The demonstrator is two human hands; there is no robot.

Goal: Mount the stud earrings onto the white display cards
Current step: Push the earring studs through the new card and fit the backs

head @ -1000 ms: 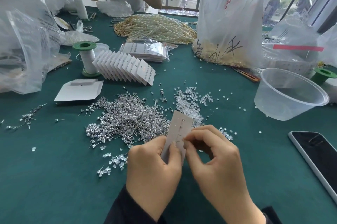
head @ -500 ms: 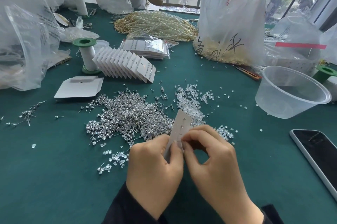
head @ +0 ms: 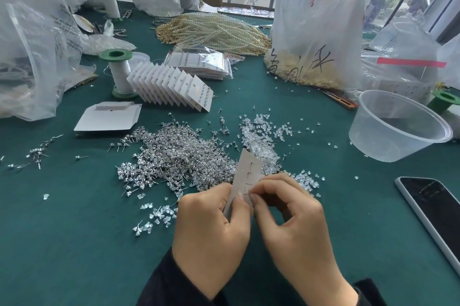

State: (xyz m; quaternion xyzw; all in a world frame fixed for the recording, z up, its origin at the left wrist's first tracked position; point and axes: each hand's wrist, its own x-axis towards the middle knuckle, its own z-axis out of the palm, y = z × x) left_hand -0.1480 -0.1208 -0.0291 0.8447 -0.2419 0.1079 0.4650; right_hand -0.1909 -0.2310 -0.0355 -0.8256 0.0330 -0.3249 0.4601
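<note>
My left hand [head: 211, 226] grips a white display card [head: 247, 171] by its lower left edge and holds it upright, back side towards me, with earring posts poking through. My right hand [head: 288, 218] pinches something small at the card's lower right edge; what it is I cannot make out. A big heap of silver stud earrings [head: 174, 158] lies on the green table [head: 74, 243] just beyond my hands. Clear plastic earring backs [head: 258, 139] are heaped to the right of it, with more of them [head: 154, 216] near my left hand.
A fanned row of filled cards [head: 174, 86] and a flat white card box [head: 107, 117] lie at the back left beside a green spool [head: 119, 71]. An empty plastic tub [head: 395, 126] and a phone [head: 433, 211] sit right. Plastic bags, pearl strings and another person stand beyond.
The card has stayed in my hands. My right fingertips have shifted slightly along its lower edge, and the view has tilted a little.
</note>
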